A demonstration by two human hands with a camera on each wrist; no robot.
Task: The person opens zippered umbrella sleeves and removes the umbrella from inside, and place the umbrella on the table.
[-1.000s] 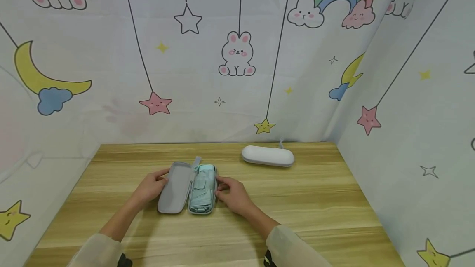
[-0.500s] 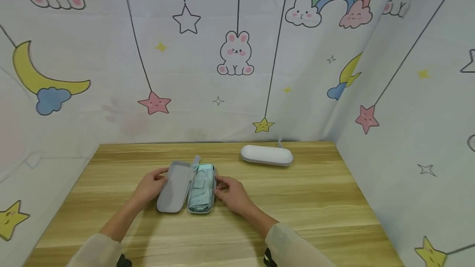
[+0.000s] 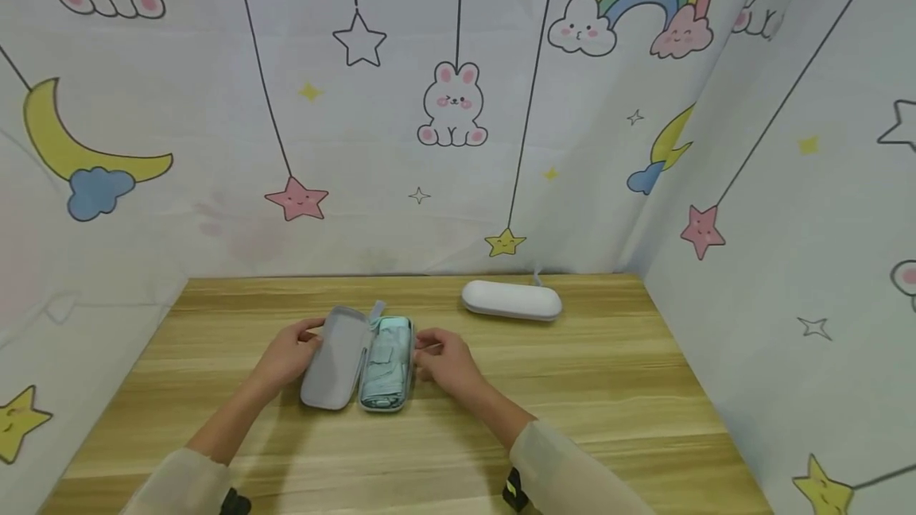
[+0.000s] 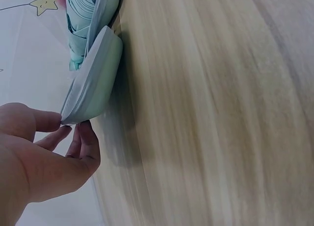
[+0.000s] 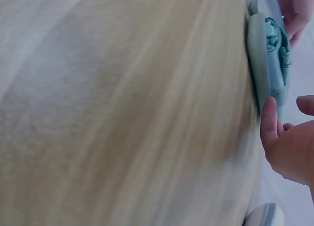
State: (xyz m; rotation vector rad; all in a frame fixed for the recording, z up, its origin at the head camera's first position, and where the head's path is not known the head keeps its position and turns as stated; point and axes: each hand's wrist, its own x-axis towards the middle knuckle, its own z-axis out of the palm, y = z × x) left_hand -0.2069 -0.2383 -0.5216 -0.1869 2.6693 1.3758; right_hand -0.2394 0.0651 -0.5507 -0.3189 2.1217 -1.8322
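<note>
An open hard case lies on the table, its pale grey lid [image 3: 332, 360] to the left and its base to the right. A folded teal umbrella [image 3: 386, 364] fills the base, its rolled end showing in the left wrist view. My left hand [image 3: 288, 352] pinches the lid's outer edge, thumb on the rim and fingers beneath, and the lid tilts up off the table. At the base's right side is my right hand [image 3: 451, 360]. In the right wrist view one finger [image 5: 268, 120] is right at the case's rim, while the thumb stands apart from it.
A closed white oblong case [image 3: 511, 300] with a strap lies near the table's back edge, right of the open one. The wood-grain table [image 3: 572, 388] meets a white cloth backdrop [image 3: 386, 133] printed with cartoons at the back and sides.
My right hand has loosened, its fingers shifting slightly up and off the base's side. The lid's far end has risen a little under my left hand. The closed case has stayed put.
</note>
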